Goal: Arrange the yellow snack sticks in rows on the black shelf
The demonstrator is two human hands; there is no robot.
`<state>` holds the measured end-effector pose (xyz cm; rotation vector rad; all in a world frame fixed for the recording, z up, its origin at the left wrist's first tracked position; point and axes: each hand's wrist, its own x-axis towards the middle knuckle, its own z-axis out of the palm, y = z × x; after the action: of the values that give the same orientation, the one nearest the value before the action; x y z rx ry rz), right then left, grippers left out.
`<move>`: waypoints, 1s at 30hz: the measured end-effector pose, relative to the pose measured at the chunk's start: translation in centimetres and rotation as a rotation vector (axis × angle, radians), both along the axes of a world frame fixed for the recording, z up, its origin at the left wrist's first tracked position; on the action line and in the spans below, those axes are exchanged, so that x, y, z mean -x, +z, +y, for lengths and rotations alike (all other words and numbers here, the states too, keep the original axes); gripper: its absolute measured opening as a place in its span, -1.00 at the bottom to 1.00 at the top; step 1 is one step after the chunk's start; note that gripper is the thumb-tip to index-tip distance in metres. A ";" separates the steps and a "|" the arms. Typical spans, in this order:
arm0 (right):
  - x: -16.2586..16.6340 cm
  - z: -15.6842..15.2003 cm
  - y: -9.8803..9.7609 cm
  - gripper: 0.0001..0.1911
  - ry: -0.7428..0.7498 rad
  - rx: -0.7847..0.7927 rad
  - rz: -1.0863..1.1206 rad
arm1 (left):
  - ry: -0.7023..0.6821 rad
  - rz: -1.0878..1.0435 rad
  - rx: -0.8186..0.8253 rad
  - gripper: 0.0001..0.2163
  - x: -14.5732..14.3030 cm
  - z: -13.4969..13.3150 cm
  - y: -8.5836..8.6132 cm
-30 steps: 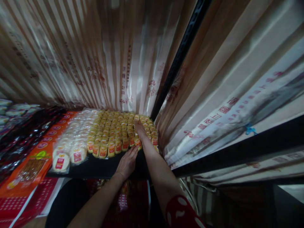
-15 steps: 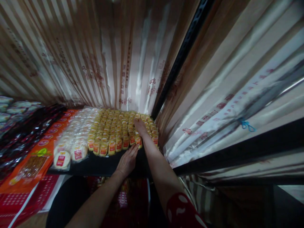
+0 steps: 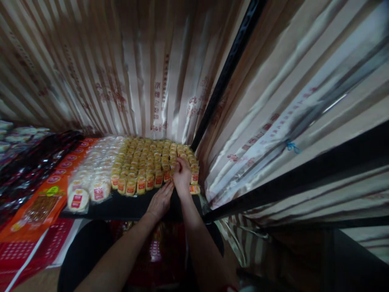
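Rows of small yellow wrapped cakes (image 3: 146, 162) with red labels fill the right end of a dark shelf (image 3: 127, 207). My right hand (image 3: 181, 176) rests on the front rows of these cakes near the right end, fingers curled over them. My left hand (image 3: 160, 201) lies flat against the shelf's front edge just below the front row, fingertips touching the cakes. Whether either hand grips a cake is hidden by the fingers.
Round white wrapped pastries (image 3: 91, 182) sit left of the yellow cakes. Orange packets (image 3: 45, 198) and dark packets (image 3: 27, 162) lie further left. Striped shiny curtains (image 3: 136, 69) hang behind and to the right, split by a black post (image 3: 225, 77).
My right hand has drawn back from the middle rows to the front rows. My left hand has moved slightly up against the front row. The view has shifted.
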<state>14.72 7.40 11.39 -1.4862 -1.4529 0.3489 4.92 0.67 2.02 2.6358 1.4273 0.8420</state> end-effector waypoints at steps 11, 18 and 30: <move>0.1 -6.5 -5.5 -0.54 0.005 0.258 -0.084 | -0.048 -0.065 0.052 -0.52 0.3 -0.2 0.5; 0.2 -5.9 -5.7 -0.53 0.014 0.237 -0.076 | -0.062 -0.037 0.003 -0.54 0.4 -0.1 0.3; -0.2 -5.5 -5.4 -0.54 -0.002 0.205 -0.082 | -0.044 -0.021 -0.023 -0.53 0.4 -0.1 -0.1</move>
<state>14.93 1.88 5.99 -1.6826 -1.5168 0.4516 4.54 0.57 1.96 2.6563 1.3580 0.8842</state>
